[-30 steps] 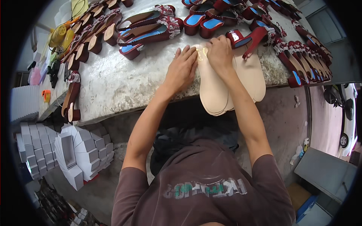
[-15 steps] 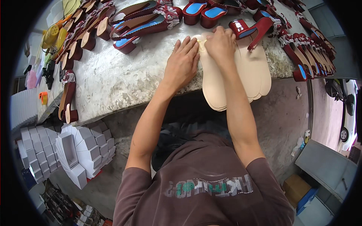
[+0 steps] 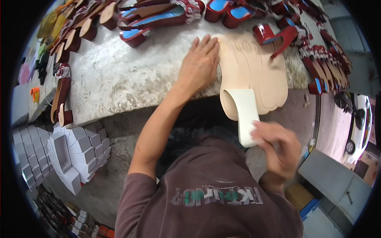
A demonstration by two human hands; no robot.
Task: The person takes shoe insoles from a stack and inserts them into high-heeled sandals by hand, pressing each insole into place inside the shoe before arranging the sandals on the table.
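Beige insoles (image 3: 270,75) lie overlapping in a fan on the worktable, their rounded ends jutting past the front edge. One insole (image 3: 248,115) is peeled back toward me, its white underside turned up. My right hand (image 3: 279,146), slightly blurred, pinches that insole at its raised end. Flat on the tabletop, with fingers stretched, my left hand (image 3: 198,65) rests against the left side of the insoles. A dark red heeled shoe (image 3: 283,39) lies on its side across the far right part of the fan.
More dark red heeled shoes (image 3: 158,22) with ruffled trim line the worktable (image 3: 119,79) at the back and both sides. White boxes (image 3: 79,146) are stacked below at left. A grey cabinet (image 3: 329,178) and a cardboard box (image 3: 299,194) stand at lower right.
My right hand has left the far ends of the insoles and come toward me, lifting and folding back one insole. My left hand stays flat beside them.
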